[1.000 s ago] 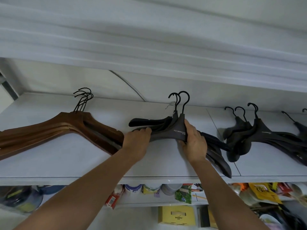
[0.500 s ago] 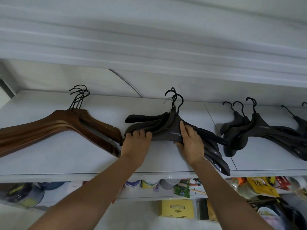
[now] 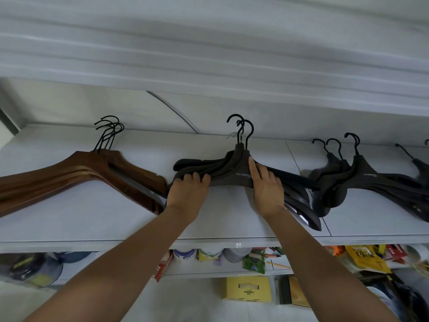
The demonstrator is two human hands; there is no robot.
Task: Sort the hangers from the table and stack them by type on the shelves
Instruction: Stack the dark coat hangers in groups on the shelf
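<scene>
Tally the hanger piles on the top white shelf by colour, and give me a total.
Brown wooden hanger piles: 1
Black plastic hanger piles: 2
Total: 3 piles
More black hangers are cut off by the right edge of the picture, so they are not counted.

Top hanger (image 3: 234, 176) shifted into line with dark stack (image 3: 197, 162), hooks bunched; left hand (image 3: 186, 192) now curled over arms.
</scene>
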